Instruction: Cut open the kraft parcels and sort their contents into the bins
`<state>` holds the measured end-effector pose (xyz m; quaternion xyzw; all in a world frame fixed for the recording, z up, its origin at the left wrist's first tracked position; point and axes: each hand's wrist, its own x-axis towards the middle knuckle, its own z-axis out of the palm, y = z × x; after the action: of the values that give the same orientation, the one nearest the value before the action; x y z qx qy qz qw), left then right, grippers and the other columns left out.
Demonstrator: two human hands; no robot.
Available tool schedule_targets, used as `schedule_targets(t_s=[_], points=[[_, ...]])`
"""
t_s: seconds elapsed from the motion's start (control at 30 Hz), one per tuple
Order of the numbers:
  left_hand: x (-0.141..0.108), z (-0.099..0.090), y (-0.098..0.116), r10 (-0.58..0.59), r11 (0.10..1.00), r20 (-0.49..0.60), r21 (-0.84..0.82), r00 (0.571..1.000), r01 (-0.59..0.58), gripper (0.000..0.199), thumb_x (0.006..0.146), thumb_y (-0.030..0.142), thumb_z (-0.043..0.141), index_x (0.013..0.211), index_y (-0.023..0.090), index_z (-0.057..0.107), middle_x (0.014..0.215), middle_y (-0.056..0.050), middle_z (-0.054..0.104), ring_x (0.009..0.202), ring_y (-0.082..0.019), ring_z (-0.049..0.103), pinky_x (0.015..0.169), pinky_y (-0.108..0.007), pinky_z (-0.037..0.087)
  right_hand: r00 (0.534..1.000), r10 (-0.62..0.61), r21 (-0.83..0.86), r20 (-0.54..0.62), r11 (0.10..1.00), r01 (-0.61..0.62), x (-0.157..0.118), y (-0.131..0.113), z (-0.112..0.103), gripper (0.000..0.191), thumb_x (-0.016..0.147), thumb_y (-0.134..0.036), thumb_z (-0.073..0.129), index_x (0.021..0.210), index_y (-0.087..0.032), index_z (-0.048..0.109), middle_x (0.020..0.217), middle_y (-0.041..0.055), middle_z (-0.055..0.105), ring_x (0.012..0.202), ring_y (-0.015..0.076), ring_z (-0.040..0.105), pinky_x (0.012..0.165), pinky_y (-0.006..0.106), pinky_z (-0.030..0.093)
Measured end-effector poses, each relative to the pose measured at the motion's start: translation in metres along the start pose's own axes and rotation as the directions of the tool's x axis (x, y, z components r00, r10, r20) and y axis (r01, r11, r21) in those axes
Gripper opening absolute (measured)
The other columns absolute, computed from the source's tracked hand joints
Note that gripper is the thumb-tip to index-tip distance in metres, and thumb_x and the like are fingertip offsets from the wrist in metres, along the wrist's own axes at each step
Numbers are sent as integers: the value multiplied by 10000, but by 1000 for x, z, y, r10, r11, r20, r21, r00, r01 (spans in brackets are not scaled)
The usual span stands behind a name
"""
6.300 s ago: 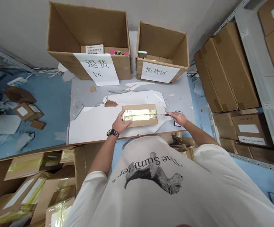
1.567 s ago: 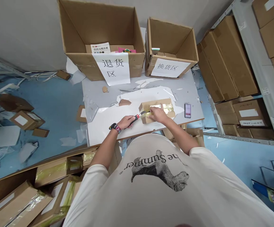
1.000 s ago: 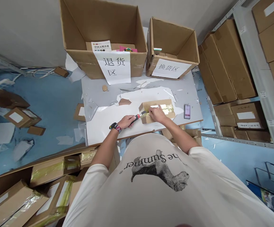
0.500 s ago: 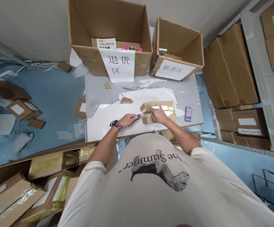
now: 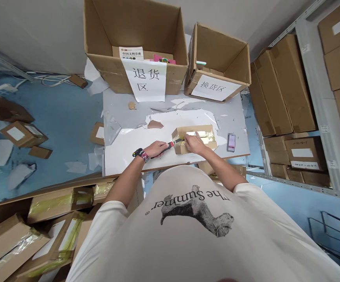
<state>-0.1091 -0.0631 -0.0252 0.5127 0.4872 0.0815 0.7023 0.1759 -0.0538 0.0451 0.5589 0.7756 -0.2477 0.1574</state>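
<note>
My left hand (image 5: 158,149) is shut around a red and black utility knife (image 5: 170,144), whose blade reaches the near left corner of a small cardboard parcel (image 5: 195,139). Shiny yellowish tape wraps the parcel. My right hand (image 5: 195,143) rests on top of the parcel, fingers pressing its taped surface and hiding part of it. The parcel lies on a torn white sheet (image 5: 134,150) covering a grey table (image 5: 187,102).
A phone (image 5: 231,142) lies right of the parcel. Two open cartons with paper signs, the larger (image 5: 155,74) and the smaller (image 5: 216,78), stand at the table's back. Stacked cartons fill shelves (image 5: 287,98) on the right. Taped parcels (image 5: 55,207) pile at lower left, and scraps litter the blue floor (image 5: 64,117).
Six seconds ago the knife was in my right hand and my left hand pressed the parcel. The hands have swapped roles. Over the last second they barely moved.
</note>
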Motion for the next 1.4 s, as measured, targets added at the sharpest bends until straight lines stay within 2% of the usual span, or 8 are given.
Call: schedule_targets(t_s=[0.17,0.3,0.43,0.53,0.73,1.0,1.27,1.4], points=[[-14,2,-3,-2,999,-13,-37,1000,2,496,969,717,753,875,232,707,639,-19,652,480,-165,524,486,-293,382,1000,14,4,-13,1000,-14,-1,0,0,291,1102,-183,478,1301,-202,689,1128,137,859,1086,347,790,1389,629,253],[-17,19,-6,-4,1000,-124,-4,992,3,508,1018,721,665,831,251,610,654,-13,675,480,-166,544,507,-306,398,998,22,-36,-51,999,-24,-1,-3,-2,259,1117,-281,547,1297,-192,709,1191,165,855,1143,358,788,1410,618,235],[-20,38,-13,65,997,-224,58,972,-54,509,1079,702,543,858,255,644,634,-1,680,497,-180,573,577,-321,452,999,9,-85,-43,996,-12,-2,-11,0,350,1067,-413,723,1336,-190,707,1214,191,860,1218,414,766,1390,635,270],[-22,50,-17,101,993,-250,90,963,-81,514,1095,687,510,854,257,656,609,3,671,521,-189,598,626,-324,474,1000,-4,-92,-7,996,3,-5,-13,3,398,1045,-415,771,1358,-182,693,1226,204,857,1258,426,745,1355,615,325],[-23,65,-19,33,999,-244,-25,969,-40,496,1076,699,534,923,251,681,637,11,670,498,-182,579,569,-319,443,998,-55,-58,16,997,55,-8,-3,1,216,1116,-286,603,1290,-220,714,1174,165,852,1260,400,710,1295,591,395],[-35,63,-21,68,998,-229,-4,971,-70,511,1083,697,546,830,258,614,619,2,674,495,-174,576,577,-320,444,998,-37,-78,-47,996,33,-10,-4,3,255,1126,-244,565,1326,-175,707,1311,234,815,1399,420,655,1335,569,384],[-54,85,-26,36,999,-278,-24,960,-44,488,1108,679,523,940,260,709,643,-5,704,558,-220,635,617,-351,477,1000,-13,-50,-24,999,12,-12,-9,1,310,1139,-242,507,1394,-137,650,1346,259,794,1334,420,687,1322,559,388],[-54,91,-27,44,999,-356,-15,933,-52,454,1134,611,493,896,269,672,655,-7,695,598,-227,644,663,-353,485,1000,-13,-42,-26,999,12,-11,-8,2,318,1139,-235,498,1405,-134,641,1339,256,799,1330,420,692,1323,561,386]])
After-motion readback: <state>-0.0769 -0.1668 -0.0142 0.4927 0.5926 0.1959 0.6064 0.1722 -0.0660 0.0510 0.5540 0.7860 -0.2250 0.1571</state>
